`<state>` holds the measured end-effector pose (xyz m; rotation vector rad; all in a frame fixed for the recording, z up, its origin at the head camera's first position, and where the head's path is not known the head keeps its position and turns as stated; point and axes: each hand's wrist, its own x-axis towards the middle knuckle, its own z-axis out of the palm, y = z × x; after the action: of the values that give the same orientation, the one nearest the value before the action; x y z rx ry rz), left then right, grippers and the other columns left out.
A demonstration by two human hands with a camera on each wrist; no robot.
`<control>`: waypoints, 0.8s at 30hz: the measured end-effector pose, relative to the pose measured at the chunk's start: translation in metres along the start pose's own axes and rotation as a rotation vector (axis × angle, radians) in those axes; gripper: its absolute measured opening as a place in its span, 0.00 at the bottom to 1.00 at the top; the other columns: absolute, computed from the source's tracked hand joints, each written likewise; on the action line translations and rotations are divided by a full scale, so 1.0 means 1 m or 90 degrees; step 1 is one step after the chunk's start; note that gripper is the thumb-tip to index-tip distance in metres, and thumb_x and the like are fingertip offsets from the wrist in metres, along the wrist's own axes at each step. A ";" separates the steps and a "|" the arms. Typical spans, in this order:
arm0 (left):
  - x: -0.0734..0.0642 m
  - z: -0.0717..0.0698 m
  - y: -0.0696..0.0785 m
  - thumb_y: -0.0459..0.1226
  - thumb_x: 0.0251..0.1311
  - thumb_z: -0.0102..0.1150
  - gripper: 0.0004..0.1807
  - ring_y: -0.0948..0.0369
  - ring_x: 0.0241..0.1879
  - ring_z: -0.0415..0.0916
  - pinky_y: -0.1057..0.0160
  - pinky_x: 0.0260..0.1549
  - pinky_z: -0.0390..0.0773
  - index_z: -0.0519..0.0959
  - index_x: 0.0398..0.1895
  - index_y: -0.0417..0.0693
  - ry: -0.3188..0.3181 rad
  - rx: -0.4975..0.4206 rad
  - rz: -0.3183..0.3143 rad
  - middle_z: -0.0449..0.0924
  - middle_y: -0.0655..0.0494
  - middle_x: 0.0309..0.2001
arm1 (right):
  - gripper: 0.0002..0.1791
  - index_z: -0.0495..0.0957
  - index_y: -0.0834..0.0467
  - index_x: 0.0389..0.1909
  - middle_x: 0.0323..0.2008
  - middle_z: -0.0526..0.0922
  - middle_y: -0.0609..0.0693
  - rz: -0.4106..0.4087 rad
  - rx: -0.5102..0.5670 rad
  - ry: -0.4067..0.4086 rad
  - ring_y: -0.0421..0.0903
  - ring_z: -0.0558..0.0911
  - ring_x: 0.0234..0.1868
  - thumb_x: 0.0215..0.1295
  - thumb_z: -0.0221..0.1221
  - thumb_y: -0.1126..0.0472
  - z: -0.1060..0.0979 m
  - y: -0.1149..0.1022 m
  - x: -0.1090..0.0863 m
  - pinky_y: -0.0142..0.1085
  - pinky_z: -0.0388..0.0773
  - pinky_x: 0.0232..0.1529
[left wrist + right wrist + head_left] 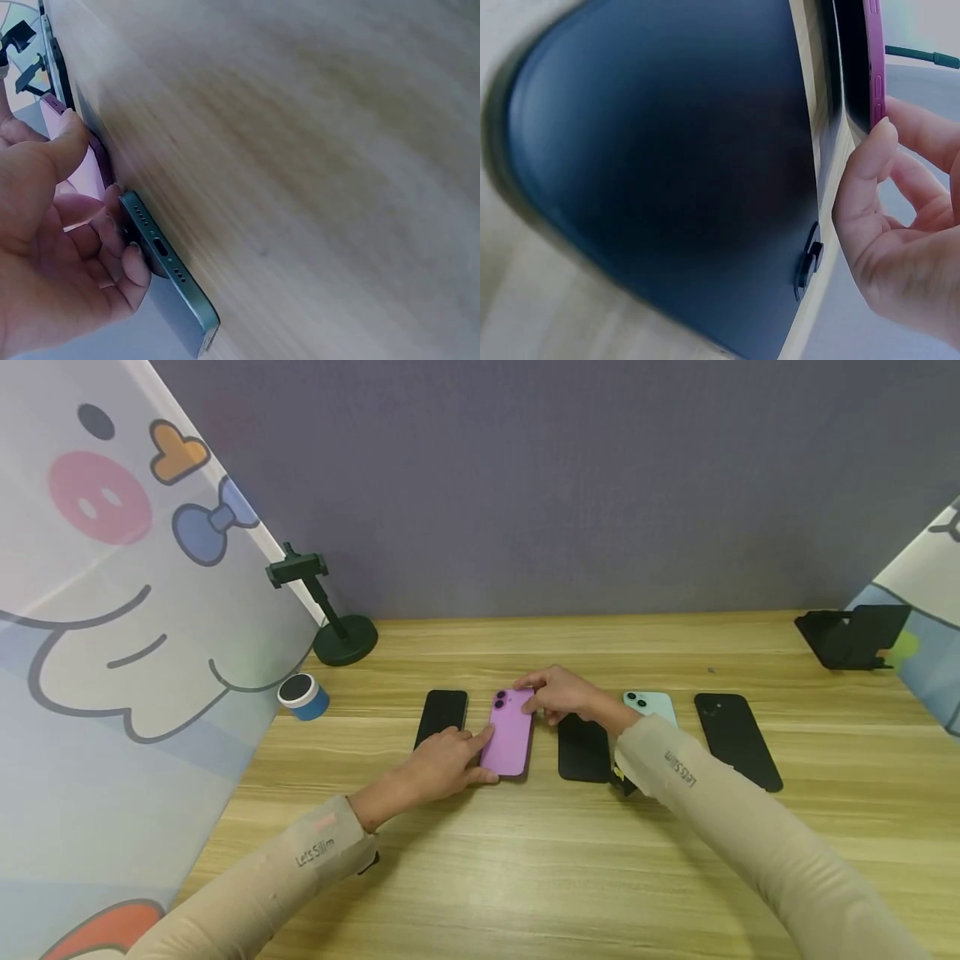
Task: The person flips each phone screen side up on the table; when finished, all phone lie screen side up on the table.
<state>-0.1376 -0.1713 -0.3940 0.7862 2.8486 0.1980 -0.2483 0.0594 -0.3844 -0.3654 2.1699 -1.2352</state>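
Note:
A purple smartphone shows its back with two camera lenses, close to the table top. My left hand holds its lower left corner, index finger on the side and thumb at the bottom end. With thumb and forefinger my right hand pinches the upper right edge; the right wrist view shows the same pinch on the phone's purple side. Left of it lies a dark phone, its green-edged bottom end beside my curled left fingers. A black phone lies under my right wrist.
Further right are a pale mint phone, partly behind my right forearm, and a black phone. A dark green phone stand and a blue-and-white jar occupy the left. A black folding stand stands at back right.

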 end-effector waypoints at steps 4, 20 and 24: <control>-0.001 -0.002 0.001 0.60 0.64 0.58 0.44 0.50 0.48 0.80 0.53 0.46 0.79 0.64 0.75 0.43 -0.002 -0.006 -0.007 0.84 0.43 0.49 | 0.29 0.74 0.54 0.68 0.29 0.73 0.50 0.008 0.000 -0.010 0.39 0.69 0.17 0.66 0.63 0.63 -0.002 -0.002 -0.001 0.32 0.75 0.23; 0.006 0.002 0.019 0.61 0.65 0.57 0.40 0.66 0.29 0.67 0.69 0.27 0.68 0.66 0.75 0.50 0.083 -0.057 0.037 0.77 0.59 0.36 | 0.31 0.71 0.56 0.70 0.14 0.67 0.45 0.014 0.012 -0.036 0.39 0.68 0.15 0.65 0.64 0.64 -0.006 -0.004 -0.002 0.31 0.74 0.24; 0.009 0.004 0.027 0.62 0.64 0.59 0.42 0.66 0.27 0.66 0.69 0.24 0.66 0.65 0.75 0.50 0.090 -0.044 0.041 0.73 0.61 0.31 | 0.31 0.72 0.56 0.70 0.13 0.66 0.44 0.017 0.016 -0.035 0.39 0.68 0.15 0.64 0.64 0.64 -0.006 -0.006 -0.002 0.31 0.74 0.24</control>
<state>-0.1310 -0.1431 -0.3943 0.8830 2.9315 0.3736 -0.2506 0.0611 -0.3765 -0.3550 2.1044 -1.2216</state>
